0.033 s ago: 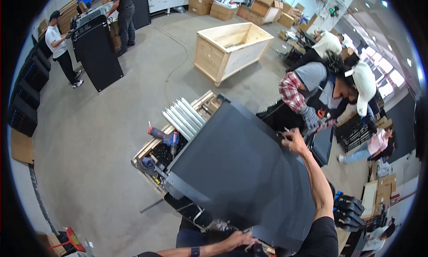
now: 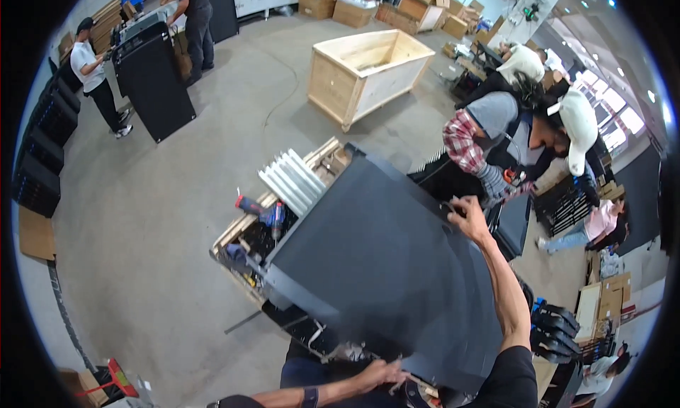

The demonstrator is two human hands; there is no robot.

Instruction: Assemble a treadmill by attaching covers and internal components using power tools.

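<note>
Hands have barely been shifted, so no real progress can be claimed: black panel (image 2: 368,245) is kept between them, right hand (image 2: 469,220) half-curled at its right edge, left hand (image 2: 380,375) curled by its near edge, whether anything's gripped can't be told.

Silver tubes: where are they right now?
Head view, left of centre: the silver tubes lie side by side next to the upper left edge of the large dark panel, just above the red-and-blue drill in the picture.
</note>
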